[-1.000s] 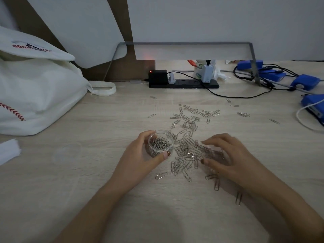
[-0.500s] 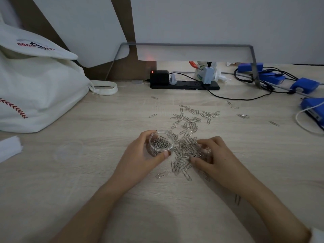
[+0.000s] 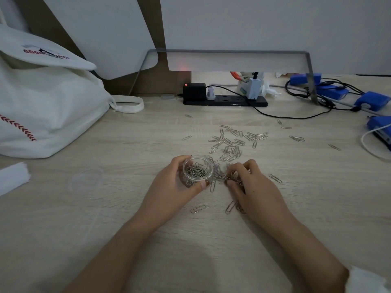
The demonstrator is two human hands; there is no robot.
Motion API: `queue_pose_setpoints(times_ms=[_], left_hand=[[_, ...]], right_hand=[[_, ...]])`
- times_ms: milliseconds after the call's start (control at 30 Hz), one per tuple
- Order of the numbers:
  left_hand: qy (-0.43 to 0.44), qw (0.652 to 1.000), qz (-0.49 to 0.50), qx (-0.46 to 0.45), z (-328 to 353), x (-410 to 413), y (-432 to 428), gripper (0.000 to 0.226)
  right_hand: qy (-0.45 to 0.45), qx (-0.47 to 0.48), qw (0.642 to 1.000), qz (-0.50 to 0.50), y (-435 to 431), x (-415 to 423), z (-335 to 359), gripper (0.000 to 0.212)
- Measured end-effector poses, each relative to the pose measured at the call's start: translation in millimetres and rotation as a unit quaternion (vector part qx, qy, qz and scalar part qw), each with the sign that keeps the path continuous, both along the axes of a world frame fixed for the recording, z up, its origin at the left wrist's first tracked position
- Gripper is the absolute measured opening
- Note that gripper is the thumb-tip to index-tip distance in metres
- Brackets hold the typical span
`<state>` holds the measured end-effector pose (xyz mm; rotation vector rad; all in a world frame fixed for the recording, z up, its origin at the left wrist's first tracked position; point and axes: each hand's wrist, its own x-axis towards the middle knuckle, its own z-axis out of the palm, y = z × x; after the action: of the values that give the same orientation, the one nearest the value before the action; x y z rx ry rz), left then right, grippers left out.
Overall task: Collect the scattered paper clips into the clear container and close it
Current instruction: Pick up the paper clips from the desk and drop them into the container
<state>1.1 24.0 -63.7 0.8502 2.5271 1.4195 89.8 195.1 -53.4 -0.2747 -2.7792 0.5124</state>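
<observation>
A small round clear container (image 3: 198, 170) stands open on the wooden desk, partly filled with silver paper clips. My left hand (image 3: 172, 188) grips it from the left, thumb against its near side. Right beside it, my right hand (image 3: 251, 183) has its fingers curled over a bunch of paper clips (image 3: 222, 176) at the container's right edge. More scattered paper clips (image 3: 232, 142) lie behind the hands, and a few single ones lie in front and to the right. The clear lid (image 3: 86, 179) lies flat on the desk to the left.
A white cloth bag (image 3: 42, 106) fills the left side. A black power strip (image 3: 224, 100) with plugs and cables runs along the back. Blue devices (image 3: 370, 100) and wires lie at the back right. A white paper stack (image 3: 10, 176) sits at the left edge.
My right hand has swept a heap of clips leftward across the desk up to the container, and its fingers have curled in. The left hand keeps its hold on the container.
</observation>
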Motion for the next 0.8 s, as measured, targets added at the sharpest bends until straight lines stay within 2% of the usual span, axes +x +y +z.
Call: queue_pose_setpoints(times_ms=[133,367,600,800], left_hand=[[-0.002,1.000,0.002,-0.001,0,0,0,0.060],[-0.002,1.000,-0.002,-0.001,2,1,-1,0.057],[-0.002,1.000,-0.001,-0.002,2,1,0,0.061],[0.001,1.000,-0.001,-0.002,3,2,0,0.062]], right_hand=[[0.000,-0.002,1.000,-0.012,2,0,1,0.017],[0.005,-0.070,0.997,-0.023,11,0,2,0.011],[0.046,-0.249,0.967,-0.037,16,4,20,0.007],[0.065,-0.296,0.953,0.005,-5,-16,43,0.010]])
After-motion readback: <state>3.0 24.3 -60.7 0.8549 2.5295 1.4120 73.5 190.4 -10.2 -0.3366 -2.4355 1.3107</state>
